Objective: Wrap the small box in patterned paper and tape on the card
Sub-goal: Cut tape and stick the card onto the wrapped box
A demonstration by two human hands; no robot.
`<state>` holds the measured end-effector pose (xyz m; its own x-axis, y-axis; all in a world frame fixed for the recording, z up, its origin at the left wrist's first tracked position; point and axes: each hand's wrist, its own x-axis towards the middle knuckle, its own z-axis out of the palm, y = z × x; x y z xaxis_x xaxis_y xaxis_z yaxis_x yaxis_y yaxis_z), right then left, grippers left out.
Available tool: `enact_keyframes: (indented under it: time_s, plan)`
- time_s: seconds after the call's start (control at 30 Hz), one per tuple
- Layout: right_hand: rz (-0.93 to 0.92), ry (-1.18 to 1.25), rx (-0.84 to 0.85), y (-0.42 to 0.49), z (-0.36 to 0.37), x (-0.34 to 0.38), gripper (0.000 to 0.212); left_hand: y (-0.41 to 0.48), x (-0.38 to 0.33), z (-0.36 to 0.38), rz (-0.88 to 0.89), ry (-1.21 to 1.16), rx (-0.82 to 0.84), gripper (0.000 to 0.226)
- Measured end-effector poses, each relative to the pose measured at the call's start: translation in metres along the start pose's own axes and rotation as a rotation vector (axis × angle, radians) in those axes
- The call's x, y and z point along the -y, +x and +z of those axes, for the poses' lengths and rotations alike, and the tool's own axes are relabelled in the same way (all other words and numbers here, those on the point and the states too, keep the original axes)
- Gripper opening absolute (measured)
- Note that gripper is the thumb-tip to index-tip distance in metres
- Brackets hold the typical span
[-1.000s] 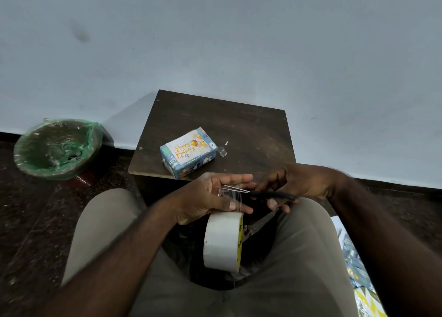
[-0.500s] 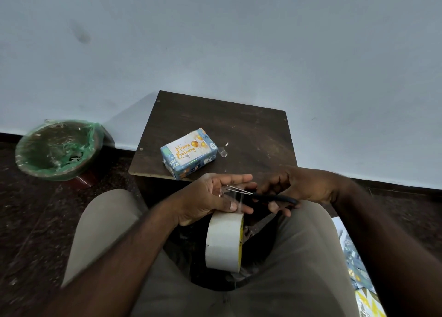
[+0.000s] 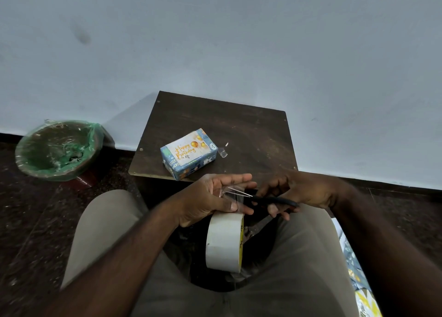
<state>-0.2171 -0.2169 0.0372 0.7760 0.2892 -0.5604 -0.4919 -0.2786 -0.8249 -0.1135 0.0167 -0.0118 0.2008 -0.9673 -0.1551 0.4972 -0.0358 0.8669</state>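
- Little moves between the earlier frames and now: the scissors (image 3: 270,199) blades edge a touch further left along the strip of tape (image 3: 235,197), and both hands sit a shade lower over the lap.
- Left hand (image 3: 210,202) pinches the strip of tape between thumb and fingers, with the upper fingers stretched out straight. The tape roll (image 3: 223,242) hangs from the strip just below that hand, between the knees.
- Right hand (image 3: 301,190) is curled round the black handles of the scissors. The blades stand slightly apart around the strip, which looks uncut so far.
- Box (image 3: 189,158) is already wrapped in patterned paper and lies on the near left part of the small dark table (image 3: 251,130), well apart from both hands.
- Card (image 3: 187,149), lettered "Happy Birthday", lies flat on top of the box; whether tape already holds it I cannot tell.
- One small clear scrap of tape (image 3: 223,152) rests on the table just right of the box.
- Judging from this, the wrapping is done and the cut in hand is for a piece to fix the card.
- Spare patterned paper (image 3: 354,269) lies on the floor at the near right, and a green-lined bin (image 3: 57,149) stands at the far left.
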Motion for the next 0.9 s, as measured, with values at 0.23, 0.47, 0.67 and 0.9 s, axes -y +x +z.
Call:
enact_keyframes:
  time_s: [0.23,0.47,0.67,0.9]
  plan:
    - [-0.02,-0.009,-0.013,0.0029,0.0028,0.0,0.029,0.0003,-0.0013,0.0004,-0.01,-0.029,-0.009,0.064]
    - [0.005,-0.011,-0.08,-0.0021,0.0071,0.0055,0.033,-0.0006,-0.0015,-0.0005,-0.016,-0.025,-0.004,0.063]
    - [0.01,-0.005,-0.094,-0.0021,0.0087,0.0067,0.031,-0.0014,-0.0023,-0.0001,-0.032,-0.006,-0.006,0.064]
    - [0.028,-0.014,-0.083,0.0,0.0086,0.0068,0.034,-0.001,-0.0008,-0.0019,-0.043,-0.007,-0.017,0.067]
